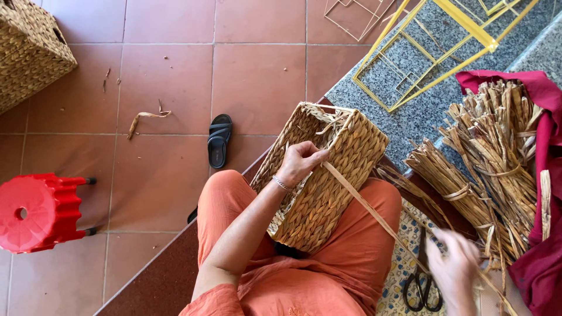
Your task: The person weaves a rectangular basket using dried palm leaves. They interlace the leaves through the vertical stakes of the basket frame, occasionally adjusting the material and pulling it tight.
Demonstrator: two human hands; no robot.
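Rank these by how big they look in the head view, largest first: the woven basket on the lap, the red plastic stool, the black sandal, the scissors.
1. Woven basket, held by the left hand.
2. Red plastic stool, partly cut off by the frame edge.
3. Black sandal and scissors: too alike to rank; the scissors lie nearer the camera.

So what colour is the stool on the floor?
Bright red, a plastic stool; the head view shows it at the left.

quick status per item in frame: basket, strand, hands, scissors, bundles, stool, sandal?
Woven basket: on the lap, tilted, rim unfinished.
Flat strand: taut, running from basket toward the right hand.
Left hand: gripping the basket rim.
Right hand: motion-blurred, at the strand's far end; grip unclear.
Scissors: lying on patterned cloth, closed.
Dried fibre bundles: tied, lying on red cloth.
Red stool: tipped on its side.
Black sandal: single, upright on the tiles.
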